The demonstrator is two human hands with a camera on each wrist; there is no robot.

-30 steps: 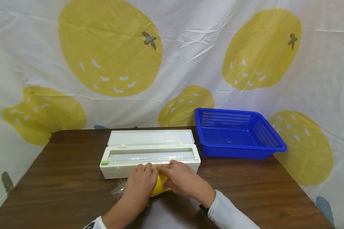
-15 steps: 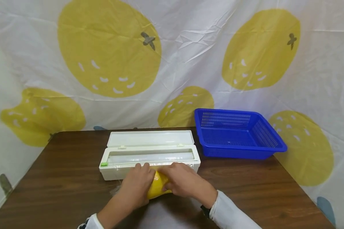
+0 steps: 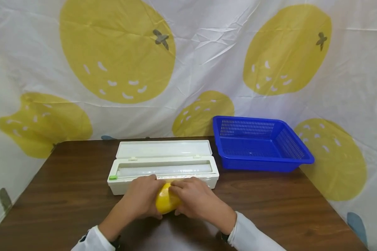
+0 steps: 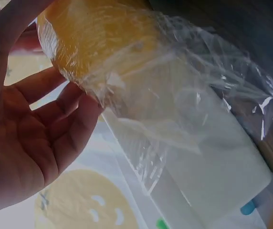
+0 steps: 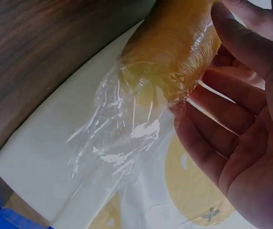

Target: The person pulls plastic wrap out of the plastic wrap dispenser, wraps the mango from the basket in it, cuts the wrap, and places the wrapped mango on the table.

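Between both hands, just in front of a white cling film dispenser (image 3: 120, 187), is a smooth yellow fruit or vegetable (image 3: 167, 199), its exact kind unclear. My left hand (image 3: 141, 197) grips its left side, my right hand (image 3: 196, 198) its right. Clear cling film (image 4: 213, 71) covers the yellow thing (image 4: 98, 38) and sticks out loose and crumpled past one end in the left wrist view. At the other end, in the right wrist view, more loose film (image 5: 122, 129) hangs beyond a paler, greenish tip. Thumbs and fingers of both hands bend around the wrapped surface.
The dispenser's lid (image 3: 163, 149) is raised, showing a film roll (image 3: 163, 169) inside and a green slider (image 3: 113, 177) at the left. A blue plastic basket (image 3: 264, 164) stands at the back right of the wooden table (image 3: 66, 195). Behind hangs a fruit-print cloth (image 3: 201, 69).
My left hand has shifted slightly left and turned around the yellow thing, which now shows more between the hands and has turned. The loose film at the left is now hidden in the head view.
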